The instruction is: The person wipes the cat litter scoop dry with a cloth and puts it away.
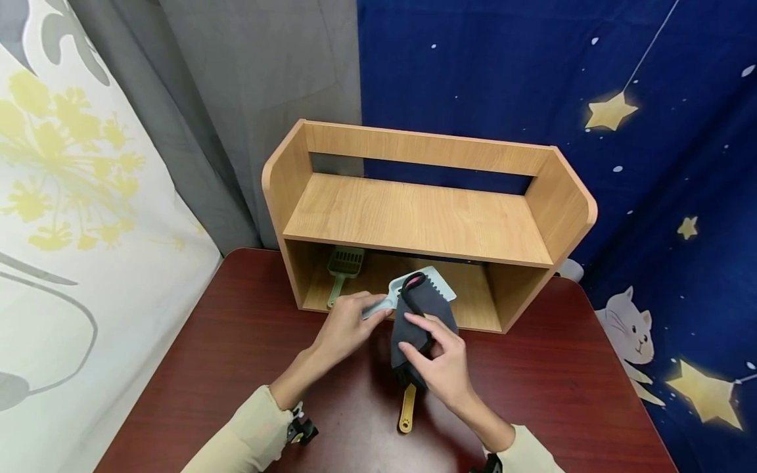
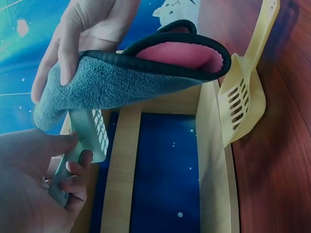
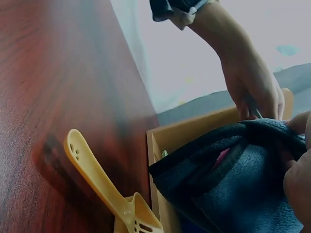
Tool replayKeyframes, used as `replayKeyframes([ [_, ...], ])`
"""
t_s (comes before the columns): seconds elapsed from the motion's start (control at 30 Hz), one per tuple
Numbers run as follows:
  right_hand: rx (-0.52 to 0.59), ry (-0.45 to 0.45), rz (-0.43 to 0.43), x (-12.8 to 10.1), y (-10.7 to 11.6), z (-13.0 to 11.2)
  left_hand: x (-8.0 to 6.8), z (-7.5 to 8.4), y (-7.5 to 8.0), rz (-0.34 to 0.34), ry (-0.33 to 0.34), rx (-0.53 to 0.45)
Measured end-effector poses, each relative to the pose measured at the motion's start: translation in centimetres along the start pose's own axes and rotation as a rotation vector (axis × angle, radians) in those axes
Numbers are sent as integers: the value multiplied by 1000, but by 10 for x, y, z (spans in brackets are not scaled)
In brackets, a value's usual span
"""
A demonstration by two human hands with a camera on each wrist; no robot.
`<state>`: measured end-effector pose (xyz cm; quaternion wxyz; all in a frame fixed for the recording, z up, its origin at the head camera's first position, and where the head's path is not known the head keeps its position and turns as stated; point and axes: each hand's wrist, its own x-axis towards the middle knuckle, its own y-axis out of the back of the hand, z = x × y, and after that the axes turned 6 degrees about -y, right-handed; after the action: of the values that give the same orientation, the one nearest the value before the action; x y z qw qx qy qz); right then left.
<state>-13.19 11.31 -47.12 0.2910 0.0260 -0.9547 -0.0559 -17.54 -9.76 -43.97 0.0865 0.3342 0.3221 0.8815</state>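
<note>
My left hand (image 1: 345,328) pinches the pale scoop (image 1: 414,289); my right hand (image 1: 440,368) grips the grey cloth (image 1: 416,322), which I judge could snag and drag the yellow scoop (image 1: 407,410) at lower centre.

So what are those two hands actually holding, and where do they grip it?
The left hand grips a pale scoop by its handle. The right hand pinches a grey cloth by its edge.
</note>
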Motion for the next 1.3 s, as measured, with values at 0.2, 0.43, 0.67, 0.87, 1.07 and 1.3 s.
replayKeyframes([
  [0.2, -62, -5, 87, 2, 9, 7, -1, 0, 0, 5, -5, 8],
  [0.43, -23, -105, 139, 8, 35, 15, -6, -3, -1, -4, 21, 21],
  [0.67, 55, -168, 179, 15, 61, 15, -11, -9, -9, -1, 75, 11],
  [0.87, 76, -165, 158, 15, 77, 12, -15, -18, -18, 55, 99, 28],
  [1.07, 74, -188, 130, 17, 93, 1, -19, -31, -29, 71, 132, 57],
  [1.3, 110, -217, 33, 17, 115, -8, -22, -48, -37, 74, 160, 52],
])
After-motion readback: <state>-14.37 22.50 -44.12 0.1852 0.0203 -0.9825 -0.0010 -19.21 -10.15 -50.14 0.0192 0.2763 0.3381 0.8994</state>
